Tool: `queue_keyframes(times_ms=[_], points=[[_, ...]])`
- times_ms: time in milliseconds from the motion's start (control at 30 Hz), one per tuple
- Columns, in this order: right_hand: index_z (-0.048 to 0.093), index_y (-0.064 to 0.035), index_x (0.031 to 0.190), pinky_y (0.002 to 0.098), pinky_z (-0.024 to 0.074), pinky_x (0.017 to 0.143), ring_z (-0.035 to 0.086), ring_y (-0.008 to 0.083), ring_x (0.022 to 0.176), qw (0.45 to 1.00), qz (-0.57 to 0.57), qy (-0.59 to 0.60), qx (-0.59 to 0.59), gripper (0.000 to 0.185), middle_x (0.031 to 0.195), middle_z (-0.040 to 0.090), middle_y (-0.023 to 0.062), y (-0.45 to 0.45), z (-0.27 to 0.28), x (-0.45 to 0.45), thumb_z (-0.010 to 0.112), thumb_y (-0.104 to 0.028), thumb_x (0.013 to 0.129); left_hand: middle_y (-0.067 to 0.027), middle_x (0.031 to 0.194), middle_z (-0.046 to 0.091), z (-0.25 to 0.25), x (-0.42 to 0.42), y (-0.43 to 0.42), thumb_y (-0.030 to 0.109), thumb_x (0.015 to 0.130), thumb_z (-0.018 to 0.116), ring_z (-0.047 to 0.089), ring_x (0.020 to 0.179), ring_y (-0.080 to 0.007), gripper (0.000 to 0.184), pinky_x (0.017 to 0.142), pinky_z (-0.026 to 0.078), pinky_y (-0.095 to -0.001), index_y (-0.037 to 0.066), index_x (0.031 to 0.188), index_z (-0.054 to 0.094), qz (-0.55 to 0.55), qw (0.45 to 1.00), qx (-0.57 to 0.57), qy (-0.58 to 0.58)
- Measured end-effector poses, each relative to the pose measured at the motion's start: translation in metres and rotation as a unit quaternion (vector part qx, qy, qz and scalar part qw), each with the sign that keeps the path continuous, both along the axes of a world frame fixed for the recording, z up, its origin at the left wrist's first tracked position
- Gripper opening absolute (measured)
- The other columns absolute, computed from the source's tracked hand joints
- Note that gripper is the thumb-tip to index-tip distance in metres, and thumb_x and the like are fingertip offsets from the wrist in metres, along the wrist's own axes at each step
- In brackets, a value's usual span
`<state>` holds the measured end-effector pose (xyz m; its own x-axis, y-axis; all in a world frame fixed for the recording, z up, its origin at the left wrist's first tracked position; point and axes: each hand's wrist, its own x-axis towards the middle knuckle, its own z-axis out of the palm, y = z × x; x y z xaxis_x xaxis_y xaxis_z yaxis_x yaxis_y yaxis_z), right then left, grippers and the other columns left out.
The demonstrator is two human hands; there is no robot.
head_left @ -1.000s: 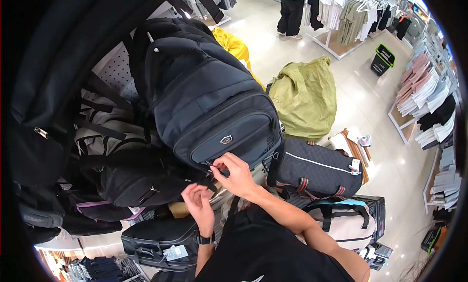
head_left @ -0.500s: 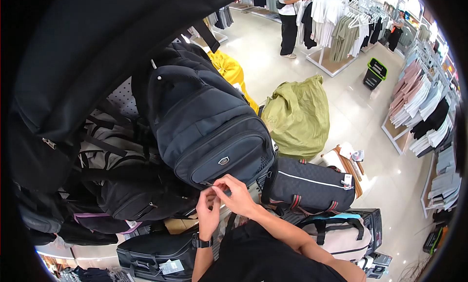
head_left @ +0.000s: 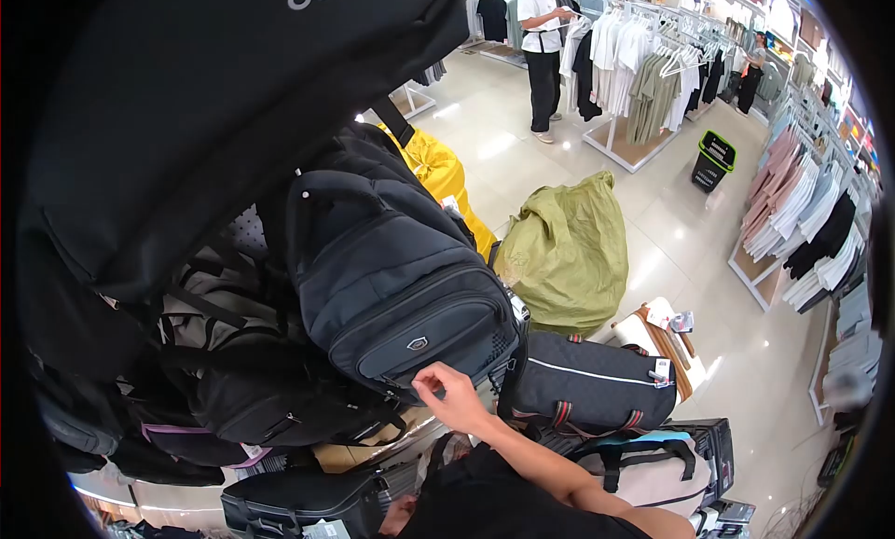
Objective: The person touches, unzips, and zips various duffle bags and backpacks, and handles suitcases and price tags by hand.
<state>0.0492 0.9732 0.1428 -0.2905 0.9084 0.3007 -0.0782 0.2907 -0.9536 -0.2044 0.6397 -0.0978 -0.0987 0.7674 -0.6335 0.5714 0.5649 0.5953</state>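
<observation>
A dark navy backpack (head_left: 401, 287) with a small shield badge on its front pocket hangs in the middle of the view. My right hand (head_left: 449, 396) is just in front of the pocket's lower edge, its thumb and fingers curled together in a pinch. Whatever lies between those fingertips, if anything, is too small to make out. Low in the view, beside my black shirt, only a bit of my left hand (head_left: 399, 516) shows; its fingers are hidden. Close to it lies a black bag (head_left: 298, 497) with a white tag.
More black and grey bags (head_left: 252, 390) hang on the left, below a large black bag (head_left: 233, 119). A dark duffel bag (head_left: 587, 380), a pink bag (head_left: 653, 478) and a green cover (head_left: 564, 250) are on the right. A person (head_left: 541, 54) stands by clothes racks (head_left: 643, 82); a basket (head_left: 713, 161) is on the floor.
My left hand has drawn away from the backpack, down toward my body. My right hand stays by the pocket, slightly lower in view. The view has tilted upward a little.
</observation>
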Motion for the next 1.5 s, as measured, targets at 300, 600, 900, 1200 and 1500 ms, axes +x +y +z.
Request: queue_keyframes(times_ms=[300,600,900,1200,1500], points=[[0.065,-0.0016,0.104,0.037,0.0569,0.078,0.071,0.0238,0.084,0.995,0.091,-0.032,0.006,0.011,0.095,0.068,0.0106,-0.016,-0.009,-0.018,0.071,-0.007,0.097,-0.0224,0.103,0.075,0.014,-0.005,0.02,0.026,0.097,0.07,0.073,0.097,-0.0401,0.031,0.082,0.055,-0.0489,0.001,0.115,0.07,-0.062,0.997,0.033,-0.044],[0.065,-0.0106,0.128,0.0524,0.0568,0.094,0.07,0.0398,0.113,0.887,0.27,-0.368,-0.07,0.036,0.123,0.073,0.0182,-0.038,-0.093,0.02,0.068,-0.032,0.099,-0.0097,0.117,0.078,0.062,0.03,-0.003,0.001,0.093,0.067,0.073,0.1,-0.0229,0.039,0.092,0.057,-0.0347,-0.001,0.132,0.069,0.26,0.945,-0.029,-0.197],[0.061,-0.0073,0.138,0.0558,0.0558,0.099,0.066,0.0434,0.124,0.774,0.275,-0.558,-0.121,0.049,0.126,0.071,0.0233,-0.093,-0.187,0.094,0.067,-0.035,0.097,-0.0114,0.12,0.077,-0.003,0.014,-0.067,0.002,0.093,0.067,0.072,0.103,-0.0221,0.041,0.094,0.057,-0.035,-0.001,0.135,0.067,0.066,0.986,0.01,-0.149],[0.068,-0.0103,0.13,0.0528,0.054,0.104,0.067,0.0456,0.121,0.747,0.29,-0.586,-0.121,0.045,0.125,0.072,0.027,-0.147,-0.196,0.16,0.066,-0.039,0.096,-0.0248,0.113,0.074,-0.016,0.085,-0.111,0.004,0.089,0.052,0.069,0.104,-0.0342,0.042,0.092,0.052,-0.045,-0.003,0.127,0.069,-0.056,0.988,0.049,-0.134],[0.067,-0.0059,0.127,0.0533,0.0558,0.095,0.071,0.0456,0.107,0.647,0.439,-0.623,-0.041,0.04,0.11,0.075,0.0261,-0.175,-0.288,0.221,0.068,-0.032,0.097,-0.0252,0.12,0.07,0.084,0.177,-0.194,0.006,0.097,0.054,0.066,0.11,-0.0439,0.023,0.098,0.051,-0.0499,-0.002,0.115,0.066,0.161,0.957,0.224,-0.093]])
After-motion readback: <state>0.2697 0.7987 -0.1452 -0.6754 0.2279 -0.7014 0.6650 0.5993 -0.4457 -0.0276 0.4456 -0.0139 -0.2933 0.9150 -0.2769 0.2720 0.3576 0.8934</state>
